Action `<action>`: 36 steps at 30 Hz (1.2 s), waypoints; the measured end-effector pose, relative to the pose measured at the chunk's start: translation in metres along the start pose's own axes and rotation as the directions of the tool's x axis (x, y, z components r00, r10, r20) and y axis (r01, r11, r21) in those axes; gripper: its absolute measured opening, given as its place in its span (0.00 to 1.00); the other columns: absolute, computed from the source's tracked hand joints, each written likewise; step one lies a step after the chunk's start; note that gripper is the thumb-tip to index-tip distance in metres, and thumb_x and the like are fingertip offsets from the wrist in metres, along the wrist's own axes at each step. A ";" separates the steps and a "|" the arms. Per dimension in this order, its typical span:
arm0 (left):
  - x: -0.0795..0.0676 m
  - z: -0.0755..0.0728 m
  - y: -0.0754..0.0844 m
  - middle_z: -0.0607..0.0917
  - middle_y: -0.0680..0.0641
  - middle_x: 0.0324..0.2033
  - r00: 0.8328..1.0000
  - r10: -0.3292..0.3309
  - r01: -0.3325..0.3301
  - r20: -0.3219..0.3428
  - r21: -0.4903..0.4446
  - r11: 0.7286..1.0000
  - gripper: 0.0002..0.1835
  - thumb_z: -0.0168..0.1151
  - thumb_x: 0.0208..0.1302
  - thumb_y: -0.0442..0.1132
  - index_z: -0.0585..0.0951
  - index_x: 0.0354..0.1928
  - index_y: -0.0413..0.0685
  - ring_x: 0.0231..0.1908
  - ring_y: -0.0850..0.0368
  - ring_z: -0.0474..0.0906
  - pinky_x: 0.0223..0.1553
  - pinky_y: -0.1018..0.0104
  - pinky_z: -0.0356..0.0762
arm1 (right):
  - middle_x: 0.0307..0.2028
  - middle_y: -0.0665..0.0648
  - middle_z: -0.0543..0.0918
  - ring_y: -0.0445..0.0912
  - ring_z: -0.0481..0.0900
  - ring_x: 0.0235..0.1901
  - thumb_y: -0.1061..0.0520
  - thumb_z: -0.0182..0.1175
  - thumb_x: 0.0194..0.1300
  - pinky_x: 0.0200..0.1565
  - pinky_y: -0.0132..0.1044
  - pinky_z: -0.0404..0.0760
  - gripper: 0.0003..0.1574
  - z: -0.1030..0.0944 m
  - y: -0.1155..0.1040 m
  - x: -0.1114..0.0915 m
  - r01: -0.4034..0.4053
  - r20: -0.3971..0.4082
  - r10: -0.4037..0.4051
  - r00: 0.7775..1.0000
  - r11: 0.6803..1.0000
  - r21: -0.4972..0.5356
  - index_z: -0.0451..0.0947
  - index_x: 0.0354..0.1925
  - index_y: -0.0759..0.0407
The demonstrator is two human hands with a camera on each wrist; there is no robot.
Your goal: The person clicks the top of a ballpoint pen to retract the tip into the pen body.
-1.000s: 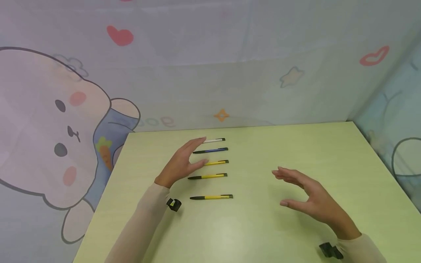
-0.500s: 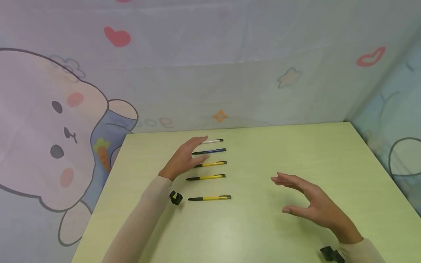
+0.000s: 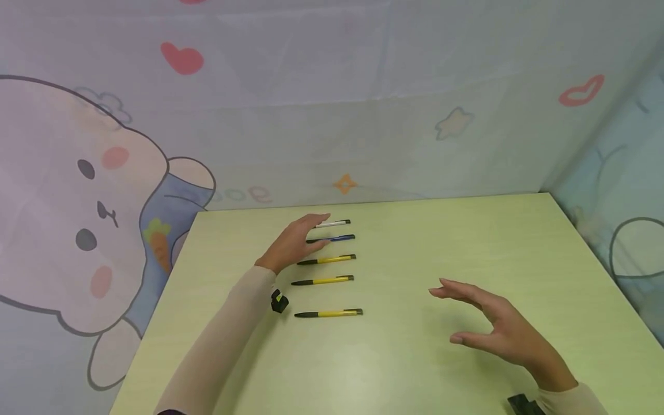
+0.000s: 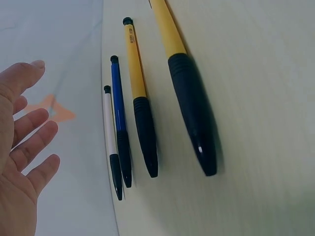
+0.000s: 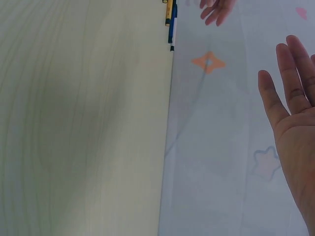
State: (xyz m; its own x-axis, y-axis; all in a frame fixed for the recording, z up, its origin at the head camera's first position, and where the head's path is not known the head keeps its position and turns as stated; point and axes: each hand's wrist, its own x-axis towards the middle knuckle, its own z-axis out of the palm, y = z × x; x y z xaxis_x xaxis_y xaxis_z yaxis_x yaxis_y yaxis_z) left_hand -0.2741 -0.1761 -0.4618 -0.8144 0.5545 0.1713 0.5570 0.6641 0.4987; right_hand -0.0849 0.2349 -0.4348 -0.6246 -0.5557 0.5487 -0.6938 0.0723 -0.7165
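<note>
My left hand (image 3: 293, 242) hovers at the left end of a row of pens, fingers extended and thumb spread, holding nothing. Its fingertips overlap the white pen (image 3: 337, 223) in the head view, and its thumb lies over the blue pen (image 3: 342, 237). Closer to me lie three yellow pens with black grips: one (image 3: 332, 259) just below the thumb, a second (image 3: 327, 280), and the nearest (image 3: 332, 314) after a wider gap. The left wrist view shows the hand (image 4: 24, 132) beside the pens. My right hand (image 3: 498, 323) is held over the table's right side, fingers apart from the thumb, holding nothing.
All the pens lie on a pale yellow-green table (image 3: 415, 369), roughly parallel, black grips to the left. A cloth backdrop (image 3: 311, 115) with cartoon prints stands behind the table's back edge and along its right side. Small black devices (image 3: 279, 301) sit at the wrists.
My left hand has moved forward, from over the farthest yellow pen to over the blue and white pens, uncovering that yellow pen. The right hand has drifted slightly toward me. The pens keep their places.
</note>
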 end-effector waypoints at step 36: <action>0.039 0.018 -0.030 0.74 0.42 0.68 0.986 -0.084 0.073 0.144 0.082 0.994 0.30 0.63 0.73 0.44 0.70 0.73 0.46 0.70 0.43 0.68 0.71 0.47 0.66 | 0.59 0.62 0.81 0.47 0.73 0.67 0.79 0.71 0.47 0.68 0.27 0.65 0.51 0.003 0.020 -0.023 0.001 0.001 -0.001 1.000 1.000 0.028 0.62 0.69 0.79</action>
State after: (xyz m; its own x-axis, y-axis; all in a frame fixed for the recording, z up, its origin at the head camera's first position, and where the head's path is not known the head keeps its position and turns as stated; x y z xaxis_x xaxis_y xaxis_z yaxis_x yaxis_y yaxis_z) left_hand -0.3195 -0.1660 -0.4851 -0.8265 0.5629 0.0042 0.5075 0.7419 0.4382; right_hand -0.0838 0.2466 -0.4627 -0.6234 -0.5566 0.5491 -0.6842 0.0483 -0.7277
